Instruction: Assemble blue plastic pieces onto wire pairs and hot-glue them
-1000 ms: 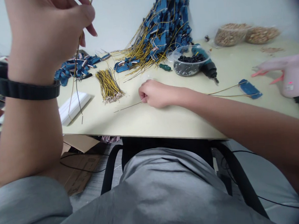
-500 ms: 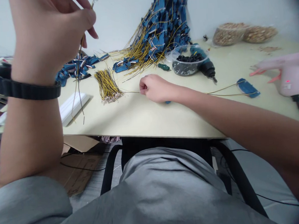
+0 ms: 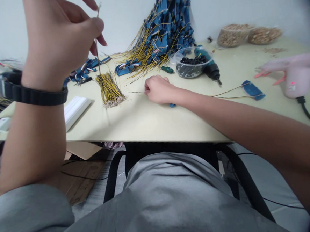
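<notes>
My left hand (image 3: 73,33), raised at the upper left, pinches a thin wire (image 3: 97,53) near its top, and the wire hangs down toward a bundle of yellow and black wires (image 3: 108,89) on the table. At the middle of the table my right hand (image 3: 157,89) is closed at the fingertips on a thin dark wire (image 3: 134,92) that sticks out to the left. A bit of a blue piece (image 3: 172,105) shows under that hand. Two wires run from behind my right forearm to a blue piece (image 3: 253,90) on the right.
A tall pile of blue pieces with yellow wires (image 3: 165,28) stands at the back. Near it are a bowl of black parts (image 3: 192,66), a power tool (image 3: 212,68) and a green object (image 3: 167,69). A pink glue gun (image 3: 295,74) lies right, a white block (image 3: 77,110) left.
My left hand has moved slightly right and down, and its wire now hangs straighter over the bundle. My right hand has barely moved. The view has shifted slightly.
</notes>
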Available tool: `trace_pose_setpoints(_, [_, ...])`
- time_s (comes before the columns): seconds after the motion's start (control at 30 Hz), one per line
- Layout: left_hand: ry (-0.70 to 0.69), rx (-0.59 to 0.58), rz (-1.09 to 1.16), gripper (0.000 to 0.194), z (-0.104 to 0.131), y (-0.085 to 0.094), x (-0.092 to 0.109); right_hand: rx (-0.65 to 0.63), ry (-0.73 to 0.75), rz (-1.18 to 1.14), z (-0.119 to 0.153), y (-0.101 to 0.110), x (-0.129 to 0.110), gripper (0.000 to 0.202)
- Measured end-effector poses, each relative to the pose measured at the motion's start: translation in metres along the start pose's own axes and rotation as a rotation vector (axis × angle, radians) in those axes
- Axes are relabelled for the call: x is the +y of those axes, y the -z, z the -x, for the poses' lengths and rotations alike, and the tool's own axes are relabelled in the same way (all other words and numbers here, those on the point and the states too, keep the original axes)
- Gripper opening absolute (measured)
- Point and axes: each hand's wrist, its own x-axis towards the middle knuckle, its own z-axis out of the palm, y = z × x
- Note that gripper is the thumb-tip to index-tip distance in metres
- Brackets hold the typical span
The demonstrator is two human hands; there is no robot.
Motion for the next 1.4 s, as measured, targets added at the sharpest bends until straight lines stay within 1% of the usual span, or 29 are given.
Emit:
trace_pose_setpoints(0.03, [-0.004,0.093,0.035,0.081,0.003,-0.001,0.005,0.009,-0.014,-0.007,-0.001,0.005,0.000,0.019])
trace_pose_setpoints(0.07, [-0.029,0.137,0.054,0.073,0.006,-0.002,0.009,0.031,-0.025,-0.024,-0.001,0.011,0.002,0.019])
trace_pose_setpoints(0.1, [-0.056,0.140,0.072,0.068,0.007,-0.003,0.011,0.062,-0.036,-0.050,-0.001,0.019,0.006,0.020])
trace_pose_setpoints(0.17, [-0.080,0.018,0.081,0.069,0.004,-0.008,0.010,0.144,-0.050,-0.094,0.002,0.037,0.018,0.019])
trace_pose_setpoints(0.2, [-0.066,-0.053,0.076,0.069,0.001,-0.011,0.008,0.183,-0.062,-0.097,0.005,0.046,0.025,0.018])
trace_pose_setpoints(0.23, [-0.038,-0.116,0.066,0.067,-0.003,-0.016,0.005,0.215,-0.078,-0.090,0.009,0.054,0.033,0.017])
trace_pose_setpoints(0.27, [-0.008,-0.173,0.047,0.060,-0.008,-0.022,0.002,0.233,-0.097,-0.082,0.014,0.061,0.041,0.018])
trace_pose_setpoints(0.33, [0.004,-0.251,-0.028,0.044,-0.016,-0.037,-0.005,0.230,-0.136,-0.080,0.026,0.072,0.055,0.024])
trace_pose_setpoints(0.37, [-0.013,-0.278,-0.074,0.043,-0.019,-0.046,-0.009,0.215,-0.153,-0.085,0.032,0.074,0.062,0.026])
trace_pose_setpoints(0.4, [-0.040,-0.307,-0.125,0.046,-0.021,-0.054,-0.014,0.194,-0.164,-0.096,0.039,0.076,0.068,0.027])
trace_pose_setpoints(0.5, [-0.094,-0.381,-0.260,0.053,-0.022,-0.075,-0.029,0.125,-0.174,-0.141,0.058,0.074,0.088,0.025])
trace_pose_setpoints(0.53, [-0.090,-0.386,-0.288,0.056,-0.020,-0.080,-0.033,0.116,-0.165,-0.156,0.062,0.072,0.094,0.023])
trace_pose_setpoints(0.6, [-0.116,-0.339,-0.303,0.065,-0.019,-0.087,-0.033,0.129,-0.144,-0.181,0.069,0.066,0.107,0.018])
trace_pose_setpoints(0.67, [-0.213,-0.291,-0.245,0.078,-0.020,-0.094,-0.022,0.162,-0.124,-0.198,0.073,0.059,0.117,0.011])
trace_pose_setpoints(0.7, [-0.270,-0.293,-0.191,0.084,-0.022,-0.099,-0.013,0.173,-0.119,-0.204,0.073,0.056,0.121,0.008])
trace_pose_setpoints(0.73, [-0.325,-0.352,-0.132,0.090,-0.025,-0.103,-0.003,0.175,-0.118,-0.207,0.074,0.054,0.123,0.007])
trace_pose_setpoints(0.77, [-0.368,-0.436,-0.078,0.098,-0.028,-0.109,0.008,0.172,-0.117,-0.206,0.075,0.052,0.125,0.007])
trace_pose_setpoints(0.83, [-0.425,-0.566,-0.035,0.118,-0.034,-0.121,0.029,0.166,-0.126,-0.199,0.076,0.050,0.125,0.009])
trace_pose_setpoints(0.9, [-0.456,-0.622,-0.046,0.132,-0.039,-0.133,0.043,0.154,-0.133,-0.198,0.078,0.050,0.124,0.009])
trace_pose_setpoints(0.97, [-0.475,-0.658,-0.053,0.138,-0.042,-0.143,0.048,0.138,-0.141,-0.198,0.080,0.051,0.124,0.009])
trace_pose_setpoints(1.03, [-0.487,-0.689,-0.024,0.140,-0.044,-0.152,0.048,0.116,-0.149,-0.199,0.081,0.052,0.124,0.011])
trace_pose_setpoints(1.1, [-0.498,-0.684,0.034,0.138,-0.045,-0.158,0.044,0.104,-0.159,-0.205,0.080,0.052,0.125,0.013])
trace_pose_setpoints(1.23, [-0.534,-0.640,0.143,0.121,-0.047,-0.168,0.038,0.068,-0.158,-0.215,0.078,0.051,0.126,0.015])
trace_pose_setpoints(1.33, [-0.540,-0.624,0.166,0.107,-0.048,-0.174,0.035,0.059,-0.163,-0.215,0.077,0.050,0.126,0.016])
trace_pose_setpoints(1.4, [-0.538,-0.608,0.192,0.101,-0.048,-0.177,0.034,0.061,-0.163,-0.220,0.077,0.050,0.126,0.016])
